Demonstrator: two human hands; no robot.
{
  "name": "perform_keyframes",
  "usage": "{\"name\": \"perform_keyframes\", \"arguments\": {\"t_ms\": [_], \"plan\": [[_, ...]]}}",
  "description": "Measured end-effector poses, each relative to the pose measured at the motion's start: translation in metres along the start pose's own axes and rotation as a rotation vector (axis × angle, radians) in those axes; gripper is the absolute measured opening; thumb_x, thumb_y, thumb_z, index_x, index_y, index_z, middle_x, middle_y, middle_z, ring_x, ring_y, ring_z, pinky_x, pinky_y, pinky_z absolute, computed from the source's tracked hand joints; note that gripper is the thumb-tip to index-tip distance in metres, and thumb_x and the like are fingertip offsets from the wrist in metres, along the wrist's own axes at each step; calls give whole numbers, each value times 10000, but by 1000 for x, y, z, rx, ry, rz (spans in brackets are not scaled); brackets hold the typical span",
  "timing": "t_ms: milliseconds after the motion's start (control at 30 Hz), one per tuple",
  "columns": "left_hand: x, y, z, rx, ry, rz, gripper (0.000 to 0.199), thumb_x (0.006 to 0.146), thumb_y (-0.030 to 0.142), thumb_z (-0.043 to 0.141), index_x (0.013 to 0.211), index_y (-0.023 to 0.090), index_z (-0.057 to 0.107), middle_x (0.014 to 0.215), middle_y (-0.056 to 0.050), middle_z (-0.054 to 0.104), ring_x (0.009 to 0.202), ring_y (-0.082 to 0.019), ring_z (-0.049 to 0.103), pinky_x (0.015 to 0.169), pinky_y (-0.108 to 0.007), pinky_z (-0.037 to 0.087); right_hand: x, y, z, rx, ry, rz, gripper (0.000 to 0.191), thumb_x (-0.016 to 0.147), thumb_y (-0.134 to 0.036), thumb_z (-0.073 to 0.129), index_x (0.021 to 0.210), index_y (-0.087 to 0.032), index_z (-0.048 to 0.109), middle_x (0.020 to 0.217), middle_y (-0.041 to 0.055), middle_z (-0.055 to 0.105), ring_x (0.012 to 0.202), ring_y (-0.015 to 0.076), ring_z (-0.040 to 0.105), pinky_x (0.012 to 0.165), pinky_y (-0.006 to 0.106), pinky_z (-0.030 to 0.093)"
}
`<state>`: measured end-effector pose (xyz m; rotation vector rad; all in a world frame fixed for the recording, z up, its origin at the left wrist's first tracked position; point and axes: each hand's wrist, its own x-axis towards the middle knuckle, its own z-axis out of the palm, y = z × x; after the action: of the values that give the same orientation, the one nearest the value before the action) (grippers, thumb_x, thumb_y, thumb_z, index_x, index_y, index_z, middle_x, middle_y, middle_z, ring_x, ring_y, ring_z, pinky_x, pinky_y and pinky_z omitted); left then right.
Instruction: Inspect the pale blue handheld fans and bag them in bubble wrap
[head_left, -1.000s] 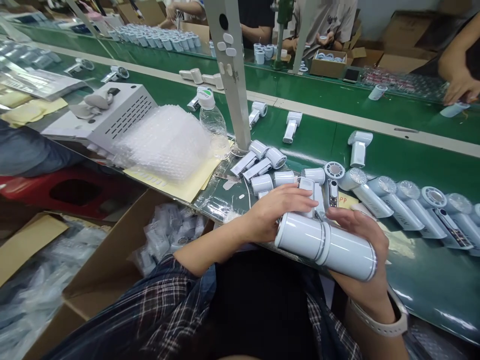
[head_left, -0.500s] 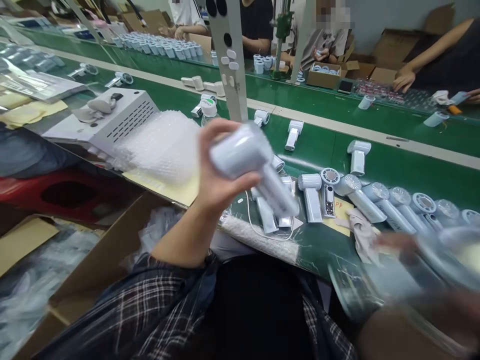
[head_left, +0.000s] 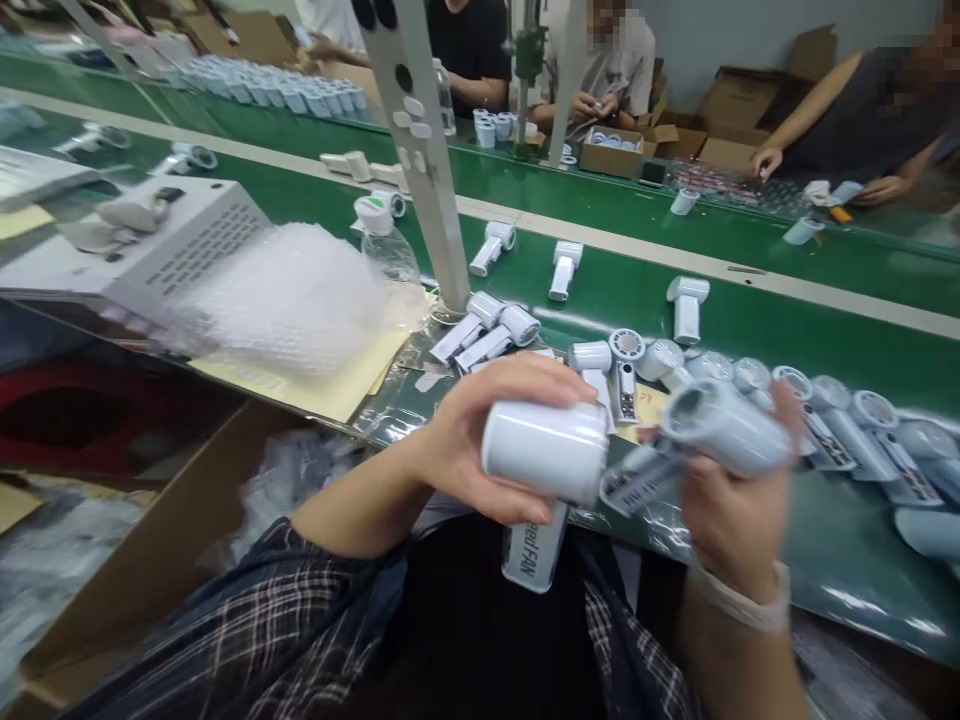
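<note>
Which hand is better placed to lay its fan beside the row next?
Probably the right hand: its blurred fan appears nearer the fan row; the left hand grips another fan farther away.

Plain grey wall (head_left: 697, 45) upper right, brown cardboard boxes (head_left: 739, 98) piled against it, some flaps up. Long glossy green counter (head_left: 622, 285) runs across the room, pale strip (head_left: 645, 248) lengthwise along it. Pale metal post (head_left: 437, 225) with dark round holes rises from counter; thinner post (head_left: 568, 90) farther back. Red seat (head_left: 41, 375) lower left, partly cut off. Open carton (head_left: 142, 570) below counter edge. Overhead light glares white off counter.
</note>
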<state>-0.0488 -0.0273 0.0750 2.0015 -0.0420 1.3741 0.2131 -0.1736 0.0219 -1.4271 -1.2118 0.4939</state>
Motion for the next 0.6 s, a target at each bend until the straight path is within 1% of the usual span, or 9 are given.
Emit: {"name": "perform_keyframes", "arguments": {"t_ms": [67,167,200,267,333,400,433,500,600], "plan": [[-1,-13,29,36,38,105,843,737,587,975,1452,314,619,1274,-102,784,1096,-286,797,984,-439,674,-7,-1,20,51,-37,21,1060,929,-784,726,1754,-334,234,1767,188,362,1507,401,564,1205,662,525],[-5,-31,81,43,208,179,838,845,569,890,1553,311,521,1344,-109,755,1225,-288,767,1154,-493,602,-18,-4,28,166,-298,-7,1407,735,-1034,638,1798,-284,104,1791,208,347,1635,435,423,1276,633,466],[-6,-36,95,23,200,189,849,867,589,870,1570,295,497,1352,-121,749,1255,-291,755,1203,-506,565,-21,-5,24,162,-369,-28,1457,701,-1038,669,1803,-273,100,1781,210,372,1649,438,402,1285,634,454],[-7,-43,108,28,58,174,893,889,643,845,1598,265,454,1382,-157,737,1343,-315,713,1276,-534,490,-23,-3,4,75,-405,-30,1373,749,-903,804,1794,-261,187,1737,212,449,1618,430,455,1280,634,454],[-10,-48,99,185,-173,92,910,900,699,807,1624,291,438,1509,-180,677,1516,-373,585,1356,-615,360,-23,7,-31,-79,-311,70,1225,796,-690,900,1768,-265,289,1664,207,545,1528,414,565,1259,638,465],[-18,-54,72,465,-339,-90,828,932,707,753,1626,354,470,1698,-150,523,1666,-430,375,1390,-717,214,-21,27,-79,-276,-117,246,1210,753,-614,936,1749,-276,337,1582,194,625,1424,423,643,1215,672,481],[-26,-57,56,618,-370,-213,762,957,687,729,1611,366,506,1765,-129,436,1699,-450,297,1387,-750,179,-21,40,-106,-410,4,334,1251,691,-635,949,1736,-262,371,1538,204,653,1365,457,669,1159,704,508],[-43,-63,26,875,-333,-475,646,1021,593,682,1582,298,559,1795,-161,368,1702,-473,271,1362,-757,246,-24,68,-160,-695,164,480,1208,636,-707,890,1668,-218,494,1510,222,662,1359,528,642,1128,743,500],[-66,-70,10,1050,-383,-680,706,1026,541,687,1625,202,527,1763,-244,396,1668,-504,328,1327,-749,299,-37,106,-224,-886,142,491,1096,665,-751,777,1600,-216,576,1450,242,678,1382,587,599,1131,774,469]]}}
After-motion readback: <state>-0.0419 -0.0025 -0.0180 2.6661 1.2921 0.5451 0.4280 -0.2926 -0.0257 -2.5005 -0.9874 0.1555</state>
